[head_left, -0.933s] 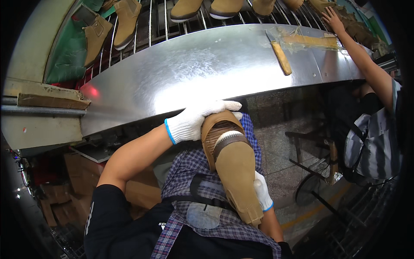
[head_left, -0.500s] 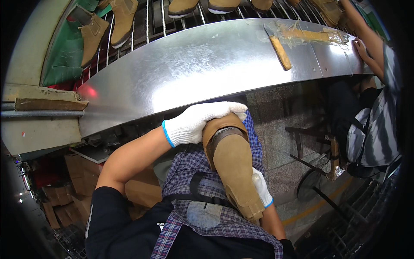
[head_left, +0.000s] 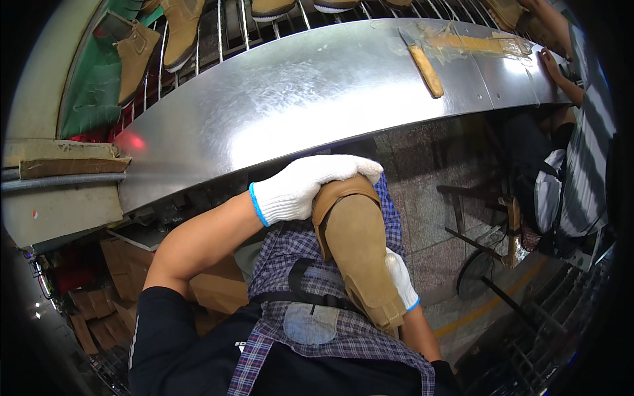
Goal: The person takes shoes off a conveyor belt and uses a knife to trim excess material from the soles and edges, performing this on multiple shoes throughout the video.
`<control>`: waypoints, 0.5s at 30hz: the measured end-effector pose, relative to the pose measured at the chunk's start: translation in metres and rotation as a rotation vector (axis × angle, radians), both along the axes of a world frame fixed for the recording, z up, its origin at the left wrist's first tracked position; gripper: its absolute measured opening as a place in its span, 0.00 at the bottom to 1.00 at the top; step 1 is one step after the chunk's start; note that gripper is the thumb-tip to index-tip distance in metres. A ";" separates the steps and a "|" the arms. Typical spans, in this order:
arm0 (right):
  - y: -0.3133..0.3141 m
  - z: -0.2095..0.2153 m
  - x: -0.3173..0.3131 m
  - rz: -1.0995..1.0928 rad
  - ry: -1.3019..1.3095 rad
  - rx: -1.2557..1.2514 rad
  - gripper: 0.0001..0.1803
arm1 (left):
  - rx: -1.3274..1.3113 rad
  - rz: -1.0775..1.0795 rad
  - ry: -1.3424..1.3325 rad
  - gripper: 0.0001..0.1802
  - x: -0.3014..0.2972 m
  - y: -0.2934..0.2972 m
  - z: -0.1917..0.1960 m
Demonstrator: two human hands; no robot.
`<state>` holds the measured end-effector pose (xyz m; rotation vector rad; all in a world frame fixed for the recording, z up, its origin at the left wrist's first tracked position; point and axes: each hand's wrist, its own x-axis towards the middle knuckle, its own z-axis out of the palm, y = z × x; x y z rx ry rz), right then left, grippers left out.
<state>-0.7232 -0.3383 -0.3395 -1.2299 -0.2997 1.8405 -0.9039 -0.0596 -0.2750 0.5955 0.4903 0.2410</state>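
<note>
A tan suede boot [head_left: 356, 244] stands slanted in front of my lap, toe end up and shaft end down by my waist. A smooth brown sole piece [head_left: 323, 206] wraps its toe like a raised rim. My left hand [head_left: 317, 181], in a white knit glove with a blue cuff, is closed over the toe end, fingers lying along the top of the brown piece. From the right side, my gloved right hand [head_left: 400, 282] grips the boot lower down; most of its fingers are hidden behind the boot.
A shiny metal counter [head_left: 297, 99] lies ahead, carrying a wooden-handled knife [head_left: 426, 69]. Beyond it, tan boots [head_left: 181, 33] stand on a rack of metal bars [head_left: 221, 33]. Another person's hand [head_left: 550, 65] rests at the counter's right end. Cardboard boxes [head_left: 214, 294] are at lower left.
The dark gap between the brown sole piece and the suede at the toe has closed, the piece now sitting against the boot. My view has shifted slightly; both hands keep their hold.
</note>
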 end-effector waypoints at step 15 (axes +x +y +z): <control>0.004 0.007 -0.006 -0.074 -0.034 0.076 0.52 | -0.046 -0.004 0.040 0.26 0.011 -0.006 -0.012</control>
